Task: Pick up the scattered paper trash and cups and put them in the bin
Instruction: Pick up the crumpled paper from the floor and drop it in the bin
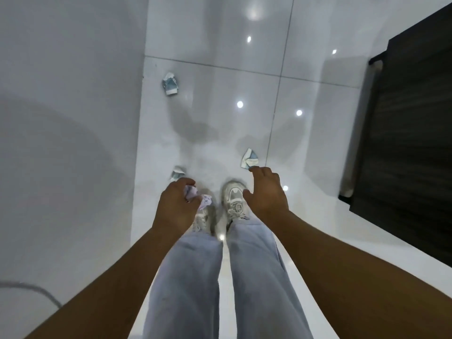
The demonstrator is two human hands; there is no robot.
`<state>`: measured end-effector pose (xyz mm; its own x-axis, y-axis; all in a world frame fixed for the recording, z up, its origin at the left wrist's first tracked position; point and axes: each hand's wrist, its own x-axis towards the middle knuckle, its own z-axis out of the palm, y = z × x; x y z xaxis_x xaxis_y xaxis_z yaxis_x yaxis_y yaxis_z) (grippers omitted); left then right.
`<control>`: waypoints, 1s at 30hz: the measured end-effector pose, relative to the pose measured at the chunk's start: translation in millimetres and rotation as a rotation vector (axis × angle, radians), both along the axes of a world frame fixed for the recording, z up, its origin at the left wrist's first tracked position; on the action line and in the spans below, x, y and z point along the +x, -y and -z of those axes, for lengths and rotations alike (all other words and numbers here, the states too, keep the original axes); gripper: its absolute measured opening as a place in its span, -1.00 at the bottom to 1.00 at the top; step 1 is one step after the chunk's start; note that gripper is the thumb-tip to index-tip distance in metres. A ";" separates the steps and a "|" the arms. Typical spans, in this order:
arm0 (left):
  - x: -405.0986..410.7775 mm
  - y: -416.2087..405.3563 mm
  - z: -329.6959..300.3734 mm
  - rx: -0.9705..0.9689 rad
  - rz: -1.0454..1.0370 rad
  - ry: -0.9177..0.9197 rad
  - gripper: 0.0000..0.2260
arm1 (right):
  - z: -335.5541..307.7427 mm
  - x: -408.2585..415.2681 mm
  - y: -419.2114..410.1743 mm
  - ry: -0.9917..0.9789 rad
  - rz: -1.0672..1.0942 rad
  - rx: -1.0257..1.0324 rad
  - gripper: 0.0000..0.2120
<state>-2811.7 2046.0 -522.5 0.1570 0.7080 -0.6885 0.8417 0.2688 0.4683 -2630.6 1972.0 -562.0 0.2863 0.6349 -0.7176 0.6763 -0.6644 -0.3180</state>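
Left hand gripped crumpled paper, freeing right hand, fingers spread, reaching toward paper scrap lower center on floor.

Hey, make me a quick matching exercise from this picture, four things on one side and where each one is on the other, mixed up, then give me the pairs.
Things
1. crumpled paper wad
2. far paper scrap
3. near-right paper scrap
4. dark furniture

Places
A. along the right edge of the view
B. gripped in the left hand
C. on the floor just beyond the right hand fingertips
D. on the floor by the white wall, farthest from the feet

Pairs: 1-B, 2-D, 3-C, 4-A
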 end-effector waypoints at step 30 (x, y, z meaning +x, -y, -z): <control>41.2 -41.8 271.1 -0.014 0.103 -0.017 -0.75 | 297.2 8.8 -0.2 0.125 0.068 0.045 -0.47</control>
